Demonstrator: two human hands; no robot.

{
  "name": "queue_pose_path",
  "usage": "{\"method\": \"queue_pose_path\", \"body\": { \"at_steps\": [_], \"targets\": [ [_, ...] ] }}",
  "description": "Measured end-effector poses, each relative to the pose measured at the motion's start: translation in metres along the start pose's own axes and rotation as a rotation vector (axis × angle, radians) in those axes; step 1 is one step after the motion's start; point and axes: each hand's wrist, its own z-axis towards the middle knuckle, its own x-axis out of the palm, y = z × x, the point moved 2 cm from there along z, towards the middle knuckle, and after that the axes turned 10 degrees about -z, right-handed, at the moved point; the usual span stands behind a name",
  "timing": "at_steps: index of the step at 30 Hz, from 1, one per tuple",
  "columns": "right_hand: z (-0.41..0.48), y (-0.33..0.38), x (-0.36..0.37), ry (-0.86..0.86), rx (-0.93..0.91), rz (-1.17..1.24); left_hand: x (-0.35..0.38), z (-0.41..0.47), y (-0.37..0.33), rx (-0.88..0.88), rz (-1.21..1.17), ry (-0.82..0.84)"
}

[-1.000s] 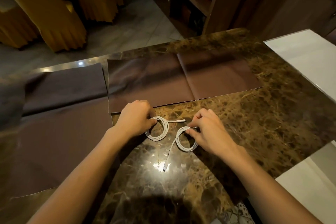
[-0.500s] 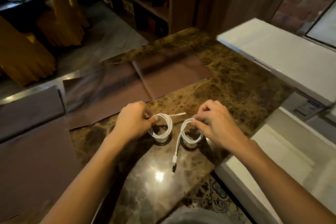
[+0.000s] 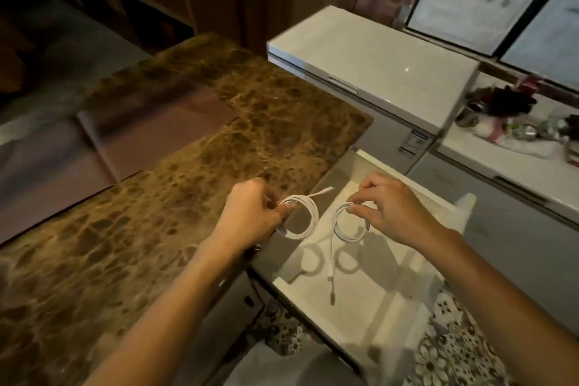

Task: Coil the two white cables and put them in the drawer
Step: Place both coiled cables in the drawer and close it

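Both coils have left the marble counter (image 3: 194,147): the left hand (image 3: 250,216) pinches one cable (image 3: 302,218) at the drawer's (image 3: 463,207) left edge, the right hand (image 3: 391,210) pinches the other cable (image 3: 349,226) over its open middle, ready to drop in.

- Two forearms enter from the bottom edge of the view, both bare from that edge to the wrist; no sleeve, cuff or glove shows on either.
- The left hand (image 3: 250,213) is bare: no ring, watch, strap or bracelet shows on its back, fingers or wrist.
- The right hand (image 3: 391,213) is bare as well, with nothing worn on the fingers or wrist.
- The fingernails that show look short and plain; motion blur hides finer detail.
- A pale grey patch at the bottom centre may be clothing; it is too blurred to tell.
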Motion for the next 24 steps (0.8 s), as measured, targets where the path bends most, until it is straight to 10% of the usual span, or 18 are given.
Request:
{"method": "queue_pose_path", "body": {
  "at_steps": [24],
  "targets": [
    [0.048, -0.117, 0.164, 0.443, 0.057, -0.056, 0.213, 0.064, 0.101, -0.542, -0.078, 0.126]
  ]
}}
